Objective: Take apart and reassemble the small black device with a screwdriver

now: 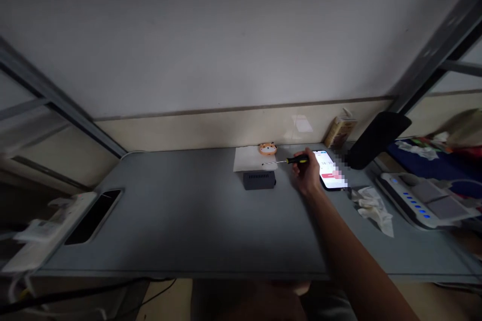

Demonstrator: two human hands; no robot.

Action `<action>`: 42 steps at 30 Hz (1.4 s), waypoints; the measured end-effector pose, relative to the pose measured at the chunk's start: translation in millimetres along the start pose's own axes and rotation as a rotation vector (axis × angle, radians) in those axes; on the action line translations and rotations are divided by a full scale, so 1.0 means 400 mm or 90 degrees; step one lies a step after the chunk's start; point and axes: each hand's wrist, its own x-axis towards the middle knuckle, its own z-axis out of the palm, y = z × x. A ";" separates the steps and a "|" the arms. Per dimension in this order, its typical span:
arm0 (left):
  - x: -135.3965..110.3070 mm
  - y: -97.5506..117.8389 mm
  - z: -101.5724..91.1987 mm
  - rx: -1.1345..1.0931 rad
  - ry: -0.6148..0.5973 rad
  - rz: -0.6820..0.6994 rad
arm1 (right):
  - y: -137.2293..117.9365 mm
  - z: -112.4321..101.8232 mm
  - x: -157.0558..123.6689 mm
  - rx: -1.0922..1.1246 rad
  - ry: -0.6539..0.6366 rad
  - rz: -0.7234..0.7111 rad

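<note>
My right hand (307, 174) is closed around the black and yellow handle of a screwdriver (296, 159). Its thin metal shaft points left, with the tip over a sheet of white paper (246, 158). Just in front of that paper sits a dark grey box with a row of vent slots (259, 181), apart from my hand. An orange and white animal-face item (267, 148) rests at the back edge of the paper. Right beside my hand lies a phone with a lit screen (328, 170). My left hand cannot be made out; below the desk edge it is dark.
Crumpled tissue (372, 209) lies right of my forearm. Farther right are a power strip with blue lights (414, 203), a black upright object (378, 138) and a drink carton (340, 131). A dark-screened phone (94, 216) and a white power strip (48, 233) lie left on the grey desk (181, 210).
</note>
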 end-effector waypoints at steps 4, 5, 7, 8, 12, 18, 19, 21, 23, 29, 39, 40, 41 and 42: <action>0.136 -0.015 -0.147 0.078 0.354 0.142 | -0.008 -0.006 0.007 0.018 0.062 -0.006; 0.179 -0.022 -0.184 0.139 0.442 0.186 | -0.011 -0.005 0.007 0.021 0.079 0.002; 0.257 -0.041 -0.243 0.278 0.558 0.254 | -0.016 -0.001 0.004 0.030 0.107 0.012; 0.289 -0.052 -0.261 0.339 0.584 0.274 | -0.019 0.001 0.003 0.039 0.118 0.016; 0.349 -0.099 -0.267 0.453 0.617 0.284 | -0.022 0.004 0.003 0.068 0.149 0.043; 0.339 -0.140 -0.220 0.412 0.630 0.186 | -0.016 0.001 0.011 0.065 0.163 0.046; 0.337 -0.142 -0.216 0.397 0.629 0.164 | -0.015 0.001 0.011 0.061 0.161 0.043; 0.334 -0.142 -0.211 0.378 0.615 0.132 | -0.014 0.001 0.012 0.049 0.158 0.038; 0.333 -0.138 -0.210 0.371 0.594 0.122 | -0.014 0.001 0.013 0.041 0.159 0.040; 0.334 -0.130 -0.213 0.380 0.539 0.119 | -0.014 0.002 0.015 0.049 0.162 0.039; 0.329 -0.134 -0.212 0.378 0.484 0.073 | -0.015 0.001 0.016 0.051 0.171 0.046; 0.329 -0.132 -0.212 0.378 0.484 0.073 | -0.016 0.002 0.015 0.049 0.171 0.045; 0.330 -0.130 -0.212 0.377 0.485 0.074 | -0.017 0.003 0.014 0.047 0.171 0.045; 0.331 -0.128 -0.211 0.376 0.488 0.076 | -0.018 0.004 0.013 0.046 0.171 0.044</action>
